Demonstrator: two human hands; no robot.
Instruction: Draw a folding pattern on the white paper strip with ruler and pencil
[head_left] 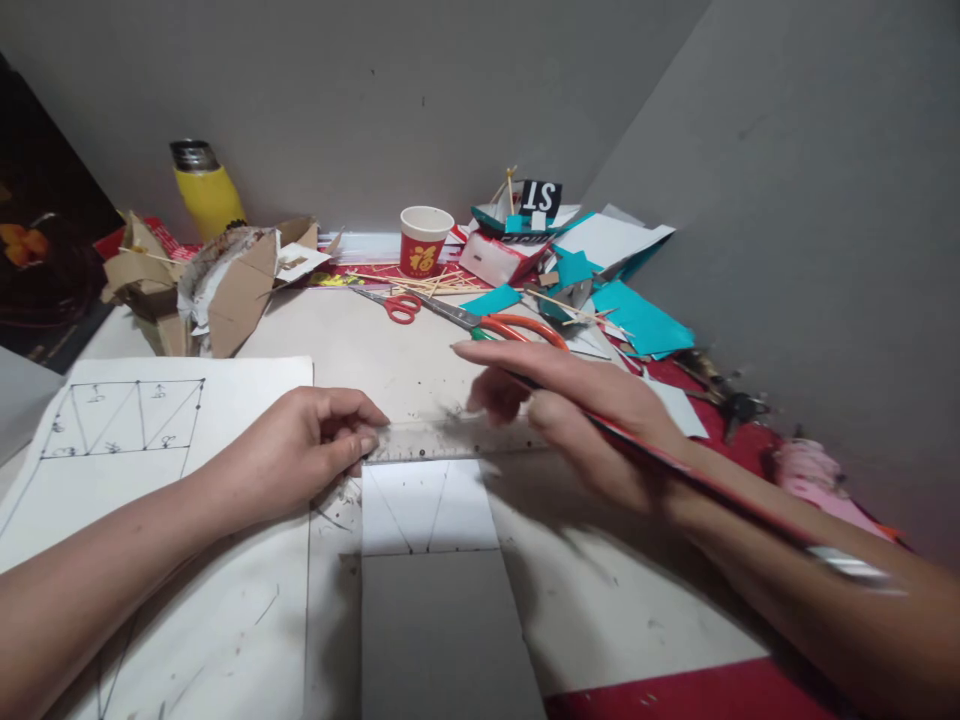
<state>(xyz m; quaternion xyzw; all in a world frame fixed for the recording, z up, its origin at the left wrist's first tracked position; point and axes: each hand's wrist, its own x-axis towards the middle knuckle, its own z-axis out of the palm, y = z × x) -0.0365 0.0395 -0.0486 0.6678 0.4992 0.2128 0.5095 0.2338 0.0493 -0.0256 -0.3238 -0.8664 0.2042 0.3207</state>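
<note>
My left hand [326, 440] pinches the left end of a clear ruler [424, 440], its thumb and fingers pressed together there. The ruler lies across the top edge of a white strip of paper [431, 505] marked with slanting pencil lines and dots. Below that strip is a plain grey panel [450, 635]. Above the ruler's right part hovers my right hand [577, 410], slightly blurred, with a red and black pencil [697, 480] held between thumb and fingers. The pencil slants back over my forearm, and its tip is hidden by the hand.
A sheet [247, 400] with a drawn truss pattern lies at left. Small scissors [401, 308] and large orange-handled scissors [517, 325] lie beyond the ruler. Farther back are a paper cup [424, 243], a yellow bottle [206, 195], cardboard scraps [240, 290] and turquoise paper [645, 320].
</note>
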